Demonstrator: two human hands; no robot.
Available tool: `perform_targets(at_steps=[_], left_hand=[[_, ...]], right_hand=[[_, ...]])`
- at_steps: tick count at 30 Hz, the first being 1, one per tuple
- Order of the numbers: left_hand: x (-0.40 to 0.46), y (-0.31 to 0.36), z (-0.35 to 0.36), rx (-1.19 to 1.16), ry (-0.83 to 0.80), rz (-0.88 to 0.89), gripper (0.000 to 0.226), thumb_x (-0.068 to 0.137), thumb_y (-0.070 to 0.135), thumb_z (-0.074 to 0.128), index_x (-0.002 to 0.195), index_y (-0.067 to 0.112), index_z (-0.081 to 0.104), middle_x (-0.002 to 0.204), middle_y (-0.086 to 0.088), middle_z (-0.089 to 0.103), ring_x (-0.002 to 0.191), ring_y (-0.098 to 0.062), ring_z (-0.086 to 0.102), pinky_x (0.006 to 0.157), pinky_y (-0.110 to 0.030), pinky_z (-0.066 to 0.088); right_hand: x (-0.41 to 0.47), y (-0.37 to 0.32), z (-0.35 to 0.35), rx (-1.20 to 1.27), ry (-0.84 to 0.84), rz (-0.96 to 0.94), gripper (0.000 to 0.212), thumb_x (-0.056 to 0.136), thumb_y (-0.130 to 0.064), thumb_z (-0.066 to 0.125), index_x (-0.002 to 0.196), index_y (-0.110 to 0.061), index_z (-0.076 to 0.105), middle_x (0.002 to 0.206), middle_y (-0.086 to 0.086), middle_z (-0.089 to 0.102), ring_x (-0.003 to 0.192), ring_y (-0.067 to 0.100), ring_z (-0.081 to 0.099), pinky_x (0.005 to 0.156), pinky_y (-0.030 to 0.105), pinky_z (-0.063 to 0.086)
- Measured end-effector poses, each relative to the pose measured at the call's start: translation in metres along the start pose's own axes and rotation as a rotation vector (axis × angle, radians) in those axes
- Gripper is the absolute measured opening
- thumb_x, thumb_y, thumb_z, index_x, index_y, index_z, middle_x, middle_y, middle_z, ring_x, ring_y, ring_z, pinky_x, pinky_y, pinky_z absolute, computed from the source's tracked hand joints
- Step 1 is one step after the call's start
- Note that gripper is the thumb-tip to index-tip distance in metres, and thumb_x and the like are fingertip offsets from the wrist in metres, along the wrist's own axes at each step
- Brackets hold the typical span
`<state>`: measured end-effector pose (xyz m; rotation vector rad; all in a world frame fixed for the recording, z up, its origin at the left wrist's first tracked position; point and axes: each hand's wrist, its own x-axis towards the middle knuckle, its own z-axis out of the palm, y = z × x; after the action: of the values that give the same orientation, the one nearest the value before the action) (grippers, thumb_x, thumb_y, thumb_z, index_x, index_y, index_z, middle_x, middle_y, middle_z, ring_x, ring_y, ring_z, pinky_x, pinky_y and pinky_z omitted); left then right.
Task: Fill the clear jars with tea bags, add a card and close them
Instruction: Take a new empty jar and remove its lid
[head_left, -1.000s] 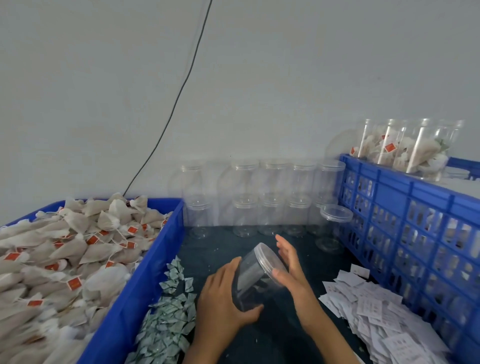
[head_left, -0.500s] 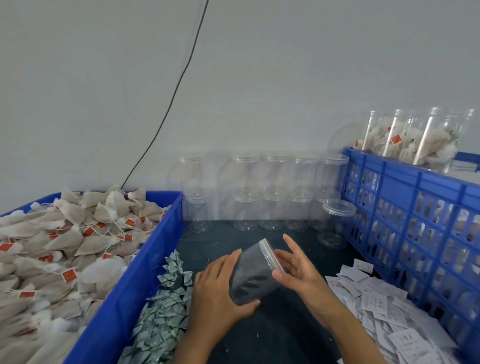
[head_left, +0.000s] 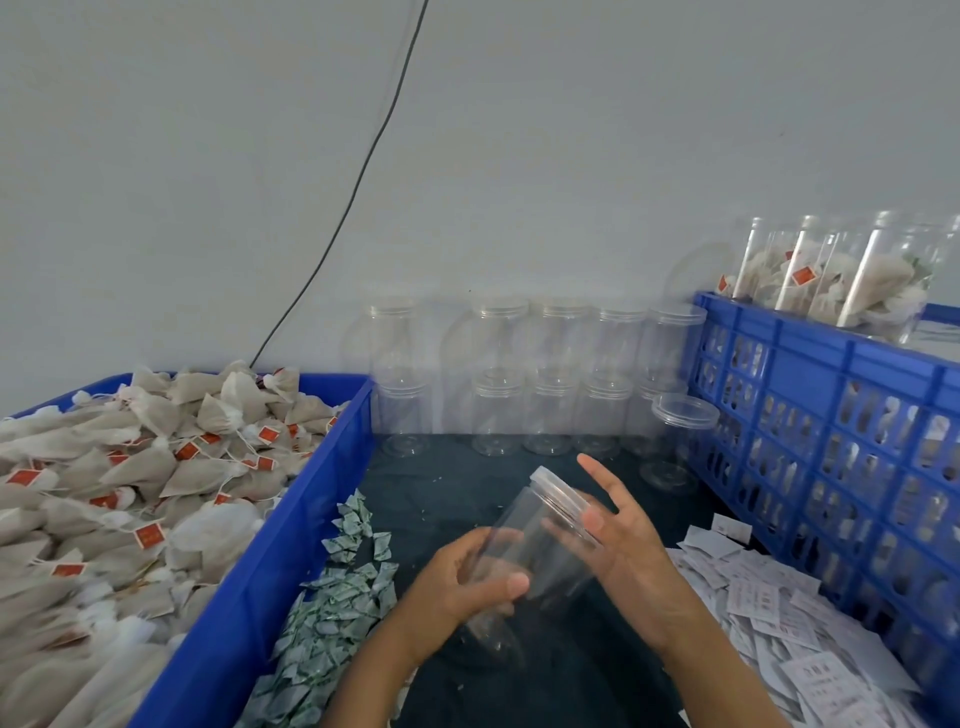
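A clear empty jar (head_left: 535, 540) with its lid (head_left: 563, 499) on is tilted over the dark table, lid end up and to the right. My left hand (head_left: 467, 582) grips the jar's lower body, thumb across the front. My right hand (head_left: 621, 540) lies against the lid with straight, spread fingers. A blue crate (head_left: 244, 587) at left holds a heap of tea bags (head_left: 130, 488) with red tags. White cards (head_left: 769, 613) are piled at right.
Stacked empty lidded jars (head_left: 545, 374) line the wall. One separate jar (head_left: 675, 441) stands by a tall blue crate (head_left: 831, 415) at right, which carries filled jars (head_left: 841, 275) on top. Small green-white sachets (head_left: 332, 597) lie beside the left crate. A black cable (head_left: 353, 182) runs down the wall.
The jar has risen slightly and tilted more upright. My right hand's fingers have spread out along the lid. The left hand keeps its grip.
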<state>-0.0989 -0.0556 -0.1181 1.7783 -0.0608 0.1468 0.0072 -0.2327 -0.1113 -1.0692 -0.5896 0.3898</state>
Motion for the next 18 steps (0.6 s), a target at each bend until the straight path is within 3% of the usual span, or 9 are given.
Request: perform_targets(at_steps=[3,7,9,12,14,18], left_hand=[[-0.001,0.006,-0.002,-0.155,-0.15,-0.105,0.086,0.06,0.058,0.072,0.128,0.008,0.054,0.109,-0.017,0.071,0.079,-0.026,0.068,0.072,-0.035,0.058],[-0.004,0.006,-0.008,-0.348,-0.322,-0.206,0.101,0.059,0.073,0.07,0.129,0.003,0.053,0.107,-0.018,0.068,0.078,-0.029,0.068,0.073,-0.036,0.057],[-0.004,0.007,-0.006,-0.357,-0.239,-0.17,0.091,0.065,0.066,0.069,0.132,0.007,0.051,0.113,-0.014,0.069,0.089,-0.03,0.069,0.079,-0.04,0.057],[0.0,0.004,-0.001,-0.264,0.045,-0.06,0.069,0.071,0.038,0.073,0.133,0.023,0.047,0.129,-0.006,0.061,0.107,-0.022,0.066,0.089,-0.039,0.056],[0.002,-0.002,0.002,-0.221,0.168,-0.037,0.081,0.064,0.022,0.079,0.135,0.028,0.041,0.132,0.001,0.055,0.112,-0.014,0.064,0.091,-0.031,0.054],[0.007,-0.017,0.008,-0.089,0.229,0.001,0.09,0.061,0.012,0.09,0.131,0.038,0.04,0.131,0.016,0.051,0.121,-0.002,0.053,0.093,-0.019,0.047]], right_hand=[[-0.004,0.001,0.001,0.151,-0.107,0.003,0.079,0.073,-0.02,0.076,0.143,-0.018,0.039,0.133,0.022,0.056,0.121,0.036,0.056,0.096,0.039,0.051],[-0.005,-0.004,0.005,0.452,-0.086,-0.025,0.091,0.066,-0.03,0.087,0.141,-0.004,0.042,0.138,0.02,0.053,0.128,0.035,0.051,0.106,0.053,0.038],[-0.004,-0.009,0.001,0.553,0.027,-0.022,0.09,0.065,-0.04,0.085,0.139,-0.008,0.045,0.135,0.022,0.055,0.125,0.035,0.054,0.104,0.056,0.039],[0.0,-0.008,-0.001,0.532,0.203,0.063,0.067,0.085,-0.055,0.059,0.136,-0.013,0.049,0.126,0.028,0.059,0.118,0.038,0.059,0.098,0.054,0.048],[0.003,-0.001,-0.001,0.513,0.311,0.188,0.06,0.094,-0.055,0.043,0.134,-0.011,0.05,0.118,0.033,0.061,0.113,0.042,0.06,0.096,0.053,0.049],[0.002,0.008,0.0,0.544,0.436,0.35,0.05,0.102,-0.043,0.034,0.136,-0.007,0.045,0.123,0.04,0.053,0.117,0.047,0.053,0.1,0.054,0.041]])
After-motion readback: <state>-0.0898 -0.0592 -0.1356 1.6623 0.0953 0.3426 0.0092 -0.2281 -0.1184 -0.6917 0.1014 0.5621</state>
